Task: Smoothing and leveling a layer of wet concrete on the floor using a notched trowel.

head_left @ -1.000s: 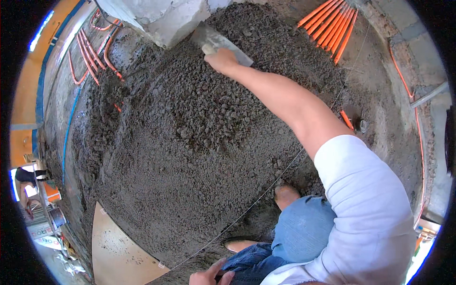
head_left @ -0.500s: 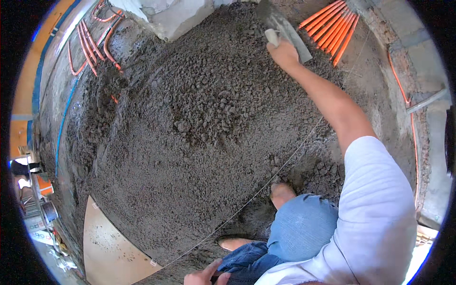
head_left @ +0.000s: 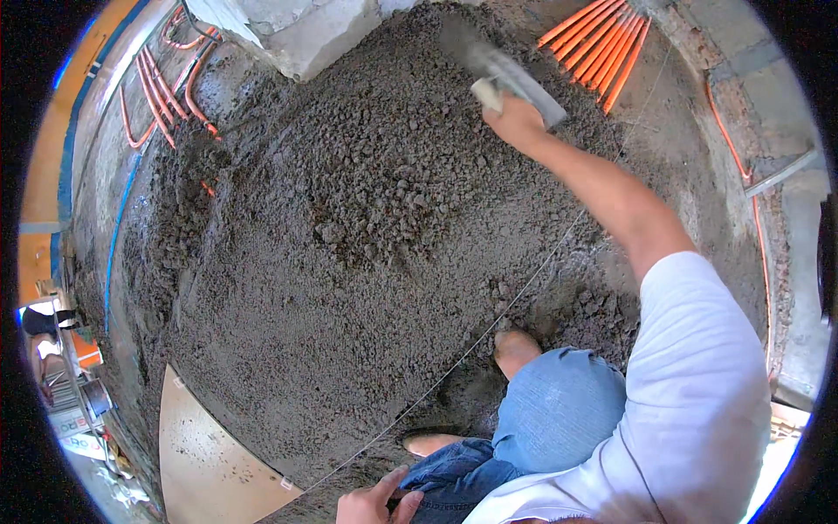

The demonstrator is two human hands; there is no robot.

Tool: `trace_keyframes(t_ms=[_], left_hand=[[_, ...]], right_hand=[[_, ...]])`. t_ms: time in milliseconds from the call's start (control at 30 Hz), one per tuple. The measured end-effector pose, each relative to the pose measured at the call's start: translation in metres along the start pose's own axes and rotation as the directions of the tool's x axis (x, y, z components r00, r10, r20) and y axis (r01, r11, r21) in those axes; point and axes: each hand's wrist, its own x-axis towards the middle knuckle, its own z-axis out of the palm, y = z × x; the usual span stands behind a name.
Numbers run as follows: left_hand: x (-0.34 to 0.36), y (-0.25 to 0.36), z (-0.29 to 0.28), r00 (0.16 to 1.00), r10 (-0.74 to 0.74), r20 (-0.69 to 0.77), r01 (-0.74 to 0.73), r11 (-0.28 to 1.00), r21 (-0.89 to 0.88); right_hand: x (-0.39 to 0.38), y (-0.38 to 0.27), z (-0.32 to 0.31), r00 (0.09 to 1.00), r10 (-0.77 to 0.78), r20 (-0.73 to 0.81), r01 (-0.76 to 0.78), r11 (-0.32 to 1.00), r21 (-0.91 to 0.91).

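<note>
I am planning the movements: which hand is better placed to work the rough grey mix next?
Probably the right: the right hand grips the trowel at the grey mix; the left hand is beside the jeans, with no tool visible in it.

Your trowel (head_left: 525, 85) has a smooth grey metal blade with a dull sheen; its pale handle (head_left: 486, 94) looks matt. The mortar (head_left: 375, 201) looks damp and matt, coarse and crumbly mid-floor, finer-grained nearer you. You wear soft white cloth in the shirt (head_left: 698, 367) and faded denim in the jeans (head_left: 559, 402). The board (head_left: 205, 467) looks like smooth wood, speckled with grit. The orange pipes (head_left: 604, 54) look like smooth plastic.
</note>
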Motion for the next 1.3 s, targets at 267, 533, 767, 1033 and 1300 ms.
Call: trace_keyframes(t_ms=[267, 533, 767, 1033, 1300], left_hand=[[0.0, 0.002, 0.003, 1.0, -0.008, -0.016, 0.007, 1.0, -0.019], [-0.002, -0.003, 0.002, 0.999, 0.036, -0.041, -0.036, 0.999, 0.004], [0.004, 0.005, 0.001, 0.999, 0.008, 0.034, -0.008, 1.0, 0.013], [0.004, -0.001, 0.007, 1.0, 0.021, -0.01, -0.021, 1.0, 0.012], [-0.021, -0.002, 0.008, 0.999, 0.003, -0.053, -0.003, 1.0, -0.016]], right_hand=[[-0.002, -0.01, 0.002, 0.999, -0.024, 0.023, 0.025, 0.999, -0.043], [-0.015, 0.0, 0.002, 0.997, -0.069, 0.037, 0.072, 0.993, -0.09], [-0.024, -0.001, -0.001, 0.95, -0.303, 0.069, 0.296, 0.95, 0.097], [-0.009, -0.045, 0.028, 0.84, 0.18, 0.511, -0.533, 0.444, 0.72], [-0.05, 0.076, -0.048, 0.834, 0.347, 0.43, -0.552, 0.484, 0.68]])
